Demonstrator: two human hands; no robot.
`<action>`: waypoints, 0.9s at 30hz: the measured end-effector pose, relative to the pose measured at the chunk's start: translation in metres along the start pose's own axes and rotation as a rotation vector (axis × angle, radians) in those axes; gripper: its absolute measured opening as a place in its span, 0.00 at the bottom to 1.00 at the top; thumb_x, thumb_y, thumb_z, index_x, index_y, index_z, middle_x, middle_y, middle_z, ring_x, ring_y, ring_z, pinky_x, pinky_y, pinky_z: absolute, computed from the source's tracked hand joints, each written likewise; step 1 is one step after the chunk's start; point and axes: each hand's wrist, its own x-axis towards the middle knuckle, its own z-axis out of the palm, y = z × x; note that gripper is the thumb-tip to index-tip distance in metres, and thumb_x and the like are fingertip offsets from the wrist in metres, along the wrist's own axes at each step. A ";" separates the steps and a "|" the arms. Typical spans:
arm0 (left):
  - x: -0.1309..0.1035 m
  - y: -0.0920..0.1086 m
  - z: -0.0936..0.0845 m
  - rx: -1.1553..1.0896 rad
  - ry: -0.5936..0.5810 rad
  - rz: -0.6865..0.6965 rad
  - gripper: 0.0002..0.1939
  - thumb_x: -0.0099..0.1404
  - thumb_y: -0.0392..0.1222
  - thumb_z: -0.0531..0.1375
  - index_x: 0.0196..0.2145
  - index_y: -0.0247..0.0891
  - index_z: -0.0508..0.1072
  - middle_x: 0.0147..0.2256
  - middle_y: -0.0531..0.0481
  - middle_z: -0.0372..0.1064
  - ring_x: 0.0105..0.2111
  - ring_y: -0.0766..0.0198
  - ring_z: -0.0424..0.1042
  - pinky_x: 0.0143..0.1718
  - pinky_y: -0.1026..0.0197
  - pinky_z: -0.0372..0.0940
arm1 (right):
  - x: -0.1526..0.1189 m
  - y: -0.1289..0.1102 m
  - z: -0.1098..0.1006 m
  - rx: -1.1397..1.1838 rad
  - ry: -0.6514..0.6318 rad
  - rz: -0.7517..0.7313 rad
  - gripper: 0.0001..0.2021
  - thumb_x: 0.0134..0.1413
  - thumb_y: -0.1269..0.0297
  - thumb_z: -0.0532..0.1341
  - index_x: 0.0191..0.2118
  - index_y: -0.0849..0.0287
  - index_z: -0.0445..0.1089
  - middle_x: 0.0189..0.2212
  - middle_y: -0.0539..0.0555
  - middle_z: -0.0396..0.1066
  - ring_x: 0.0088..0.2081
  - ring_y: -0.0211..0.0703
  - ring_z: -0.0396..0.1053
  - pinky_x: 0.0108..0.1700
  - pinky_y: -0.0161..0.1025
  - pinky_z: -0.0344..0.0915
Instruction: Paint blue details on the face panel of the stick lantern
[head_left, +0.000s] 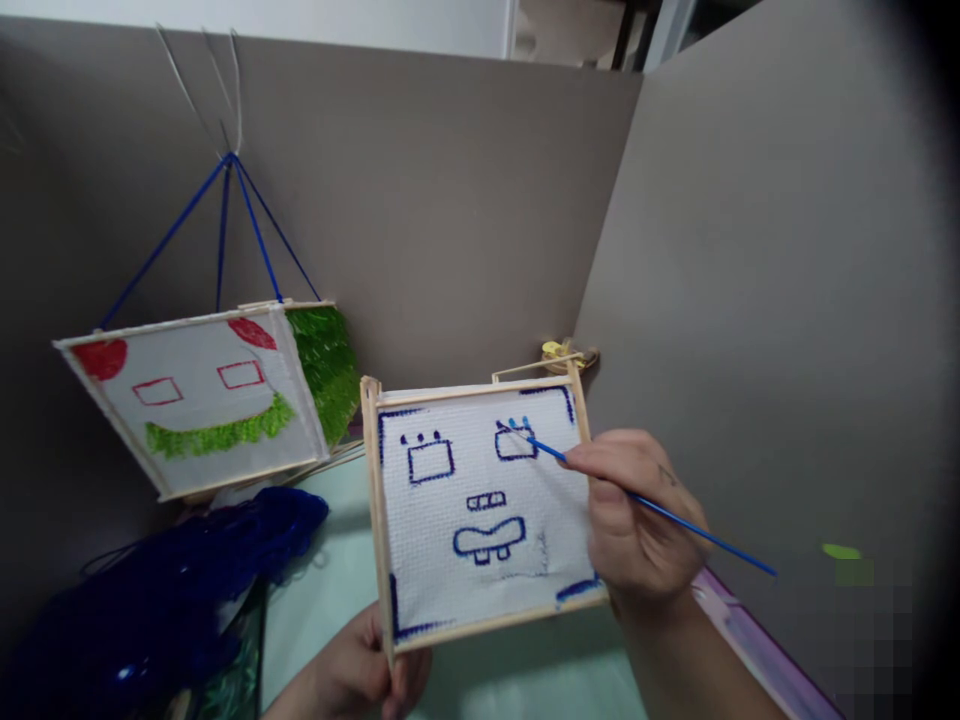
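A white woven panel in a wooden frame (487, 510) faces me, tilted, with a blue drawn face: two boxes with short marks above them, a small bar and a mouth with two teeth. Dark blue strokes mark its corners. My left hand (364, 665) grips the frame's lower left corner. In my right hand (645, 520) is a thin blue paintbrush (697, 532), pinched near its front. Its tip is at the upper right box of the drawing, by lighter blue marks.
A framed box (202, 400) with a red and green face hangs at left from blue cords. Dark blue yarn (150, 600) lies below it. Grey partitions (450, 200) stand behind a pale green table (300, 610). Something purple (750, 640) lies at right.
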 end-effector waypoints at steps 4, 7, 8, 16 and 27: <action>0.000 0.000 0.000 0.005 -0.018 0.000 0.14 0.50 0.49 0.68 0.22 0.33 0.80 0.11 0.51 0.59 0.13 0.71 0.56 0.15 0.67 0.46 | 0.000 0.000 0.000 0.006 -0.015 -0.001 0.09 0.52 0.72 0.56 0.37 0.57 0.73 0.28 0.52 0.72 0.31 0.43 0.68 0.35 0.44 0.65; 0.000 0.001 0.001 0.009 0.009 -0.017 0.13 0.49 0.49 0.69 0.22 0.34 0.80 0.11 0.52 0.58 0.14 0.71 0.56 0.15 0.67 0.46 | 0.000 0.000 0.000 -0.001 0.005 -0.007 0.10 0.52 0.72 0.56 0.37 0.57 0.73 0.28 0.52 0.72 0.31 0.43 0.68 0.35 0.44 0.64; 0.000 0.000 0.001 0.007 0.015 -0.019 0.13 0.49 0.49 0.69 0.22 0.34 0.80 0.11 0.52 0.57 0.14 0.71 0.55 0.15 0.67 0.46 | 0.000 0.000 0.001 -0.005 0.010 -0.008 0.10 0.52 0.73 0.56 0.37 0.57 0.73 0.28 0.52 0.72 0.31 0.43 0.68 0.35 0.44 0.64; 0.001 0.002 0.002 0.006 -0.001 -0.008 0.13 0.49 0.48 0.69 0.22 0.34 0.79 0.12 0.52 0.59 0.14 0.71 0.55 0.16 0.67 0.46 | 0.000 -0.001 0.002 0.005 0.025 0.002 0.10 0.51 0.73 0.56 0.36 0.57 0.73 0.28 0.52 0.72 0.31 0.43 0.67 0.36 0.44 0.64; -0.002 -0.001 -0.005 0.010 -0.003 -0.020 0.14 0.50 0.49 0.69 0.22 0.33 0.80 0.12 0.52 0.58 0.14 0.72 0.56 0.16 0.68 0.47 | -0.001 0.000 0.001 0.006 0.032 -0.006 0.10 0.51 0.73 0.55 0.36 0.58 0.73 0.28 0.52 0.72 0.31 0.43 0.68 0.35 0.44 0.64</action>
